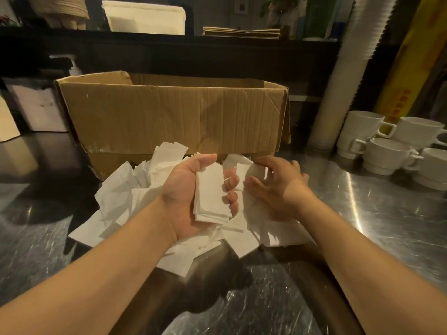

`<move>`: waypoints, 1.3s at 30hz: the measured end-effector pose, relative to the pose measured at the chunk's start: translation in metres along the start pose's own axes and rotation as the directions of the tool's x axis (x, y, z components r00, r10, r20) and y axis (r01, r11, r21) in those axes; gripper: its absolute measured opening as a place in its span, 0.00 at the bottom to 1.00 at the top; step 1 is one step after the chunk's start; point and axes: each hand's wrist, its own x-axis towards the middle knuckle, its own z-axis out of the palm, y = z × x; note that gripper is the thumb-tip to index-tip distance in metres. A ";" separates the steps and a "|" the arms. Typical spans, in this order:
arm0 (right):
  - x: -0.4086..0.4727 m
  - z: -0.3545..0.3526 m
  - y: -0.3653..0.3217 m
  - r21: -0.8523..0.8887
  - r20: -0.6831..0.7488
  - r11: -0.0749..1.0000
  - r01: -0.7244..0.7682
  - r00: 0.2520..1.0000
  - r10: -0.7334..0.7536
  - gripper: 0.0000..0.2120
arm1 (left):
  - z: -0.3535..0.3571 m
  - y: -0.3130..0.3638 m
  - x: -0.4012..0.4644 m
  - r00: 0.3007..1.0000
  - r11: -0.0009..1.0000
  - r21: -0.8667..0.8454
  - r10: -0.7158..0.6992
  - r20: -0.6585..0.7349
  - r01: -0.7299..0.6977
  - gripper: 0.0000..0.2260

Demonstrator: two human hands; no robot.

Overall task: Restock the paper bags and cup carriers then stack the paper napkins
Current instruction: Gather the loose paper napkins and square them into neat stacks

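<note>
Cradling a small stack of napkins (210, 195) palm-up in the left hand (193, 197), fingers (232, 182) curled round its edge. Right hand (273, 187) just beside, fingers loosely bent over loose napkins (135, 197) heaped on the worktop (387, 213), before the cardboard box (174, 112).

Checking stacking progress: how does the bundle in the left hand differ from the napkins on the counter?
The bundle of napkins is squared into a neat stack, gripped by the left hand; the loose napkins lie scattered at mixed angles on the steel counter. The bundle is small, the loose heap much wider. Both are white folded paper. The right hand reaches into the heap.
</note>
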 end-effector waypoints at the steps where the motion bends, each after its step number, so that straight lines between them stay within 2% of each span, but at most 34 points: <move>1: 0.001 0.000 0.003 0.024 -0.034 0.999 0.024 0.999 -0.023 0.17 | 0.000 0.000 0.000 1.000 1.000 0.004 -0.001 0.000 0.001 0.20; 4: 0.000 0.002 0.011 0.088 -0.122 0.991 0.102 0.988 -0.091 0.12 | -0.001 0.000 0.001 1.000 1.000 0.011 0.000 -0.008 0.000 0.20; 7: 0.001 0.003 0.012 0.057 -0.119 0.991 0.125 0.986 -0.117 0.09 | -0.002 0.000 0.001 1.000 1.000 0.027 0.001 -0.012 -0.001 0.21; 10: 0.005 0.000 0.008 -0.025 -0.054 0.999 0.038 0.998 -0.039 0.12 | 0.000 -0.001 0.001 1.000 1.000 0.030 0.007 -0.016 -0.006 0.22; 13: 0.004 -0.002 0.005 -0.052 -0.049 0.999 0.013 0.999 -0.015 0.15 | 0.001 -0.001 0.000 0.999 0.999 0.036 0.009 -0.038 -0.008 0.23; 16: 0.002 -0.003 -0.002 -0.158 0.015 0.987 -0.014 1.000 0.017 0.20 | 0.000 -0.001 0.001 0.999 0.999 0.042 0.009 -0.043 -0.007 0.24; 23: 0.003 0.003 -0.002 -0.166 0.080 0.986 -0.035 0.996 0.049 0.24 | 0.002 -0.002 0.001 0.997 0.998 0.062 0.007 -0.074 -0.002 0.24; 28: 0.007 0.001 0.001 -0.052 -0.015 0.998 -0.035 0.999 0.034 0.12 | 0.001 -0.002 0.002 0.998 0.998 0.061 0.012 -0.069 -0.008 0.25; 33: 0.007 0.001 0.006 -0.016 0.035 1.000 -0.023 0.999 0.024 0.03 | 0.002 -0.002 0.001 0.998 0.998 0.061 0.015 -0.066 -0.011 0.24; 35: 0.007 0.001 0.009 0.192 0.056 0.976 -0.102 0.994 0.093 0.02 | 0.001 -0.001 0.001 0.999 0.998 0.055 0.012 -0.051 -0.009 0.24; 37: 0.003 -0.001 0.008 0.440 0.017 0.890 -0.122 0.992 0.128 0.07 | 0.000 -0.001 0.002 1.000 0.999 0.046 0.010 -0.021 -0.009 0.25; 39: 0.003 -0.001 0.012 0.471 -0.099 0.882 0.013 0.994 0.039 0.10 | 0.000 0.000 0.002 1.000 0.999 0.040 0.020 -0.009 -0.019 0.25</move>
